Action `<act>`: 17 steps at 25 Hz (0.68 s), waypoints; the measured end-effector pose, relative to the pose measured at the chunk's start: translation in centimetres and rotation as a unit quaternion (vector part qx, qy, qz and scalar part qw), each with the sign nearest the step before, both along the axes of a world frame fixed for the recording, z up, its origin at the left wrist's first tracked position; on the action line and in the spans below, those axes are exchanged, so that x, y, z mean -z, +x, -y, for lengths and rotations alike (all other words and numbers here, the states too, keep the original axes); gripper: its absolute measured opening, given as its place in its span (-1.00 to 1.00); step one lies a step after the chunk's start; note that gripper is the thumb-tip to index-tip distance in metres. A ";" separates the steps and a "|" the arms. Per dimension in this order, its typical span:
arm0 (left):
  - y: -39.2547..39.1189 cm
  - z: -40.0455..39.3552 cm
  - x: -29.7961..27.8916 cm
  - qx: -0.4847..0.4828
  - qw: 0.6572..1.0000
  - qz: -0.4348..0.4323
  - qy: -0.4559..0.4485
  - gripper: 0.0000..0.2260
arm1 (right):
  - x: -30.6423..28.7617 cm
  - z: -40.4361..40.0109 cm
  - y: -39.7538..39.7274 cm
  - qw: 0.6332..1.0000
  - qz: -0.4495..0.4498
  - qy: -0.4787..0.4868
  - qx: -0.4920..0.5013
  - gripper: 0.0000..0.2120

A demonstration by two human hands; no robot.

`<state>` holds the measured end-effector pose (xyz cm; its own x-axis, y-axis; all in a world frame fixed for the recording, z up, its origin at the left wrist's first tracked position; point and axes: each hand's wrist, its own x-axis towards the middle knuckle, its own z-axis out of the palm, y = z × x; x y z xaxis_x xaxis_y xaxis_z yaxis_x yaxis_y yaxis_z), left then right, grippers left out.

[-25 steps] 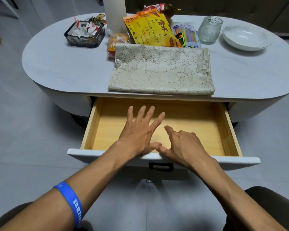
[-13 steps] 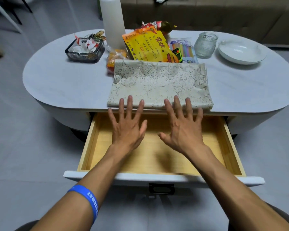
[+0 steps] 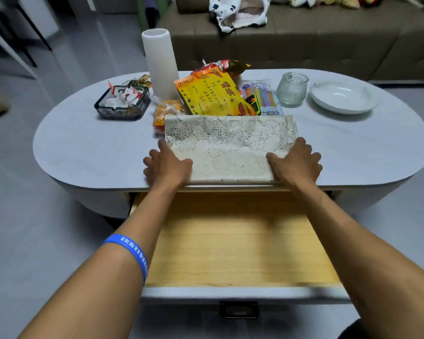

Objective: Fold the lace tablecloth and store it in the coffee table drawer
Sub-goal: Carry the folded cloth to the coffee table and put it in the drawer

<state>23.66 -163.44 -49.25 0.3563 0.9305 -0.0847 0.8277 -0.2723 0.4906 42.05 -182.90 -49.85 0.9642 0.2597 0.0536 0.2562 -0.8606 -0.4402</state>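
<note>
Tabletop point(image 3: 88, 152): hands' grip on tablecloth point(image 3: 228, 152).

A folded tablecloth point(image 3: 228, 152) lies at the near edge of the worktop point(image 3: 83, 152), directly above the pulled-out drawer point(image 3: 233, 243), with the left hand point(image 3: 168, 166) at its left end and the right hand point(image 3: 295, 163) at its right end. Behind it sit snack packets point(image 3: 211, 94), with an ashtray point(image 3: 122, 104) and a tall cylinder point(image 3: 160, 62) to the left and a glass jar point(image 3: 291, 89) and a bowl point(image 3: 344, 97) to the right. A sofa point(image 3: 328, 40) stands behind the worktop.
</note>
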 end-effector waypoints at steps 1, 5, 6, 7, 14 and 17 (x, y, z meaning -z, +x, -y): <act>-0.1 -0.6 -0.3 -0.030 0.998 0.029 -0.046 -0.37 | -0.1 0.0 0.6 0.999 -0.027 0.037 0.019 -0.27; -0.4 0.2 0.0 -0.059 0.996 0.044 -0.054 -0.61 | -0.6 1.1 2.0 0.989 -0.115 0.087 0.030 -0.43; -0.4 0.7 0.1 -0.056 0.997 0.037 -0.025 -0.62 | -0.5 1.2 1.7 0.991 -0.108 0.081 0.026 -0.46; -0.4 1.3 0.2 -0.051 0.998 0.037 0.008 -0.63 | -0.2 1.2 1.2 0.995 -0.073 0.062 0.019 -0.49; -4.2 5.8 -0.1 0.103 0.979 0.086 0.156 -0.17 | 0.3 3.5 -4.7 0.982 0.151 0.079 -0.086 -0.80; -8.0 8.8 -0.2 0.122 0.978 0.069 0.157 -0.24 | -0.4 6.5 -8.1 0.985 0.107 0.118 -0.063 -0.81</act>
<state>15.68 -172.21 -49.05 0.5583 0.7891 0.2563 0.6516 -0.6083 0.4532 33.98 -189.37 -49.49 0.8851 0.3323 0.3259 0.4633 -0.6956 -0.5490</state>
